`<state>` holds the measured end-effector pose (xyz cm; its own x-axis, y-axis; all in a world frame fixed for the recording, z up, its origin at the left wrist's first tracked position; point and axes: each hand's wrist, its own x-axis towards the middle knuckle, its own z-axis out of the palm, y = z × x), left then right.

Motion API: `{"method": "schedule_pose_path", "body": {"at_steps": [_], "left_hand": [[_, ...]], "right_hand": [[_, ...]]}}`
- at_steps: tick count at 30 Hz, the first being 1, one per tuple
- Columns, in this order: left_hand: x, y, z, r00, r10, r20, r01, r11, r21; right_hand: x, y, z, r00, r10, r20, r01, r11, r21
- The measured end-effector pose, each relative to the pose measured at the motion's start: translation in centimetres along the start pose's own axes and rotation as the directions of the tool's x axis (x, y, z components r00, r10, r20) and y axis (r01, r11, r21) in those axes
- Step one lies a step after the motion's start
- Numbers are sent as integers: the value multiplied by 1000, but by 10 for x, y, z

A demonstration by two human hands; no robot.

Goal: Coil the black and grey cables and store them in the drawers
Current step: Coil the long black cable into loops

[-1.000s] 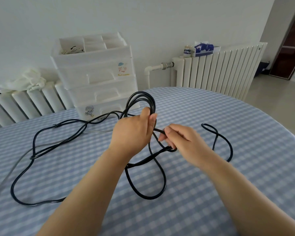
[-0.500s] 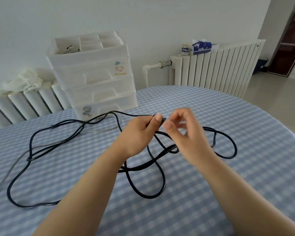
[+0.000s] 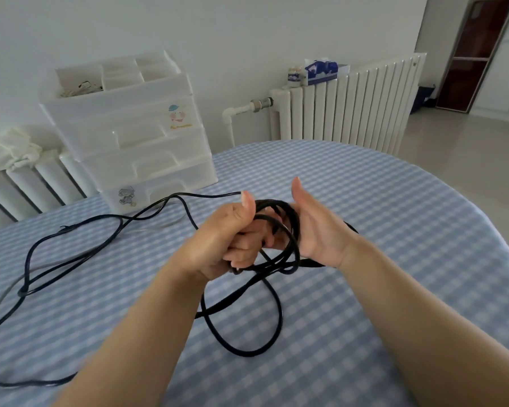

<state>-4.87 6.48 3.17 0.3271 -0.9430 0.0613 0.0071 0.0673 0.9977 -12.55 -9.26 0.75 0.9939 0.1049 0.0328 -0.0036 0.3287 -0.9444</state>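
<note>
Coiling goes best with even loops: left hand (image 3: 221,239) grips the gathered turns of black cable (image 3: 279,248) above the bench (image 3: 379,230), right hand (image 3: 315,230) open, fingers inside the loops. Feed slack smoothly; the tail trails toward the drawers (image 3: 130,133).

- Black cable (image 3: 288,230): I now log several gathered loops between my hands, formerly loose on the table.
- Left hand (image 3: 218,242): now fisted round that bundle.
- Right hand (image 3: 315,230): turned palm-in against the coil, thumb raised.
</note>
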Motion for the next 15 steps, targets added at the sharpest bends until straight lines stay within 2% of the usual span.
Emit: {"method": "schedule_pose_path", "body": {"at_steps": [2,3,8,11,15], "left_hand": [[4,-1,6,999,0,-33,-5,992,-124],[5,-1,7,997,-10,-72,-1,988,-152],[6,5,14,951,-55,-306,49,998,-28],[7,7,16,941,-48,-336,70,996,53],[10,6,14,938,-96,-332,125,990,66]], "right_hand": [[1,1,3,996,38,-86,-21,982,189],[3,1,4,992,54,-112,-30,977,211],[3,-4,8,973,83,-216,-45,984,172],[1,-6,4,973,45,-226,-14,990,139],[-3,-12,2,972,-2,-235,-11,998,-57]]}}
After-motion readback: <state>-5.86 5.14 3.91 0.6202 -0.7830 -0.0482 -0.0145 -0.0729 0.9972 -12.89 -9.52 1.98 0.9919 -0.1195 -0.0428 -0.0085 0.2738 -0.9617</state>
